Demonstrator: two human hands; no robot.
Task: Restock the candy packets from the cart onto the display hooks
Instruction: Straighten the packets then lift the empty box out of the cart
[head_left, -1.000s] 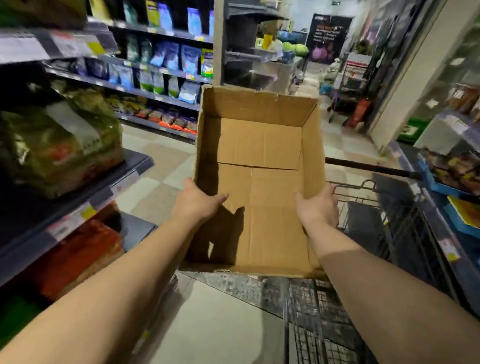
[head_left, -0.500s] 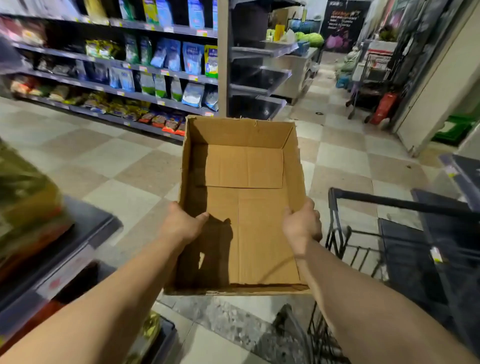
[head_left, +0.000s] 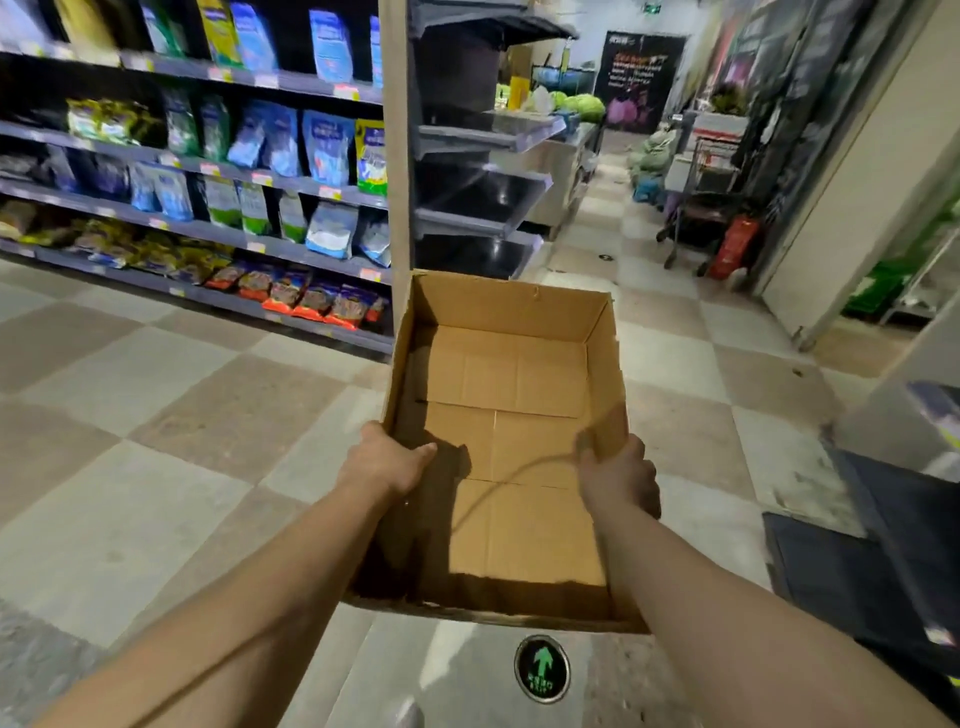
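Your open-topped brown corrugated cardboard box (head_left: 511, 447) is empty: only the bare bottom flaps show inside, meeting at a seam across the middle, with a thin curved line, perhaps a string or a crease, running over the near half. The box is held off the checkered floor, roughly level, its long axis pointing away from you. Its four walls stand upright; the far wall is lit, the near left inner corner lies in shadow. Your left hand (head_left: 387, 462) grips the left wall's top edge, thumb inside the box. Your right hand (head_left: 618, 475) grips the right wall's top edge near its middle, fingers curled over it.
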